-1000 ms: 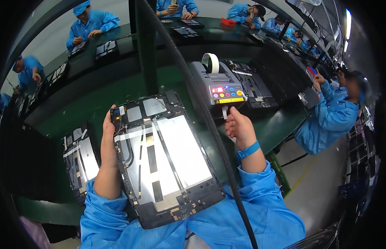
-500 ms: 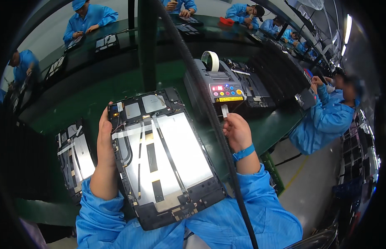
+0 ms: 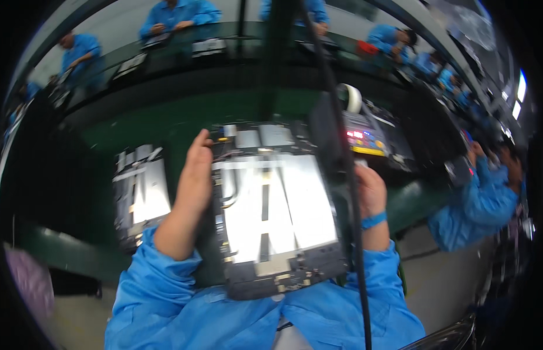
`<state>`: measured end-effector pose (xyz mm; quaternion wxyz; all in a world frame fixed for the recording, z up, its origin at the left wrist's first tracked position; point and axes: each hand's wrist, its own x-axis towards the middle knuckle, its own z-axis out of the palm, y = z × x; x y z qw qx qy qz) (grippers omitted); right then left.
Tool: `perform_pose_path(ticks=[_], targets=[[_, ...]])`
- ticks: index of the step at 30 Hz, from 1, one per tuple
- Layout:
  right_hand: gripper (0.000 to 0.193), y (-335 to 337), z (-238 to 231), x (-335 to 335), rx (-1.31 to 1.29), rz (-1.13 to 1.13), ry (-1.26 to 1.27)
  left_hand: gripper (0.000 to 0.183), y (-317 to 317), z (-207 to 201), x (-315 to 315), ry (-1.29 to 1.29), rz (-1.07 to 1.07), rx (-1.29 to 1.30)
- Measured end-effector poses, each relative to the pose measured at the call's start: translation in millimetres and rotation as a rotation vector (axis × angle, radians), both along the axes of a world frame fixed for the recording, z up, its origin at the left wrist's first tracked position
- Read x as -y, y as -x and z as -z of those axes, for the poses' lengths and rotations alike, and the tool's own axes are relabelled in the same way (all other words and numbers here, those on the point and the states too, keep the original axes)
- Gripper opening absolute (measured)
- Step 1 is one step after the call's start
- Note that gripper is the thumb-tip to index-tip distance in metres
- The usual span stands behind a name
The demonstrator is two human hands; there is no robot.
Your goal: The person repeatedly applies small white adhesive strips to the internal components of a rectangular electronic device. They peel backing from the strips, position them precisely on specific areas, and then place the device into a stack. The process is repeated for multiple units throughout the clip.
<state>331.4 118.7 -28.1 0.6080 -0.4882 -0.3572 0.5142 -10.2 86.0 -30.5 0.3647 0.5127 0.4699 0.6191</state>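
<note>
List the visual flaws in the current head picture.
Head view: white glare washes out much of the open tablet's metal plate; blur smears the tape dispenser's lit display; fisheye distortion bows the far bench; the corners go black.

Left grip (image 3: 194,175): pointing upward, leaning slightly rightward
Left forearm (image 3: 176,233): slanting up and rightward
Right grip (image 3: 372,189): curling, partly hidden
Right forearm (image 3: 375,238): standing nearly upright
</note>
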Motion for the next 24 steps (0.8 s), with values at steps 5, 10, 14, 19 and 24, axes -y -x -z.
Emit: perform_pose_path(ticks=[5, 10, 14, 19, 24], targets=[[0.02, -10, 5, 49, 0.115, -0.06, -0.11, 0.067, 36, -46, 97, 0.129, 0.079, -0.547], [0.023, -15, 40, 65, 0.025, -0.185, -0.066, 0.075, 78, -37, 154, 0.466, -0.142, -1.273], [0.032, 21, 32, 66, -0.024, -0.303, -0.064, 0.073, 95, -12, 154, 0.484, -0.2, -1.391], [0.034, 34, 31, 67, 0.104, -0.468, -0.033, 0.073, 135, -2, 116, 0.447, -0.165, -1.44], [0.031, 35, 11, 78, 0.157, -0.437, -0.088, 0.072, 170, -10, 78, 0.578, -0.169, -1.4]])
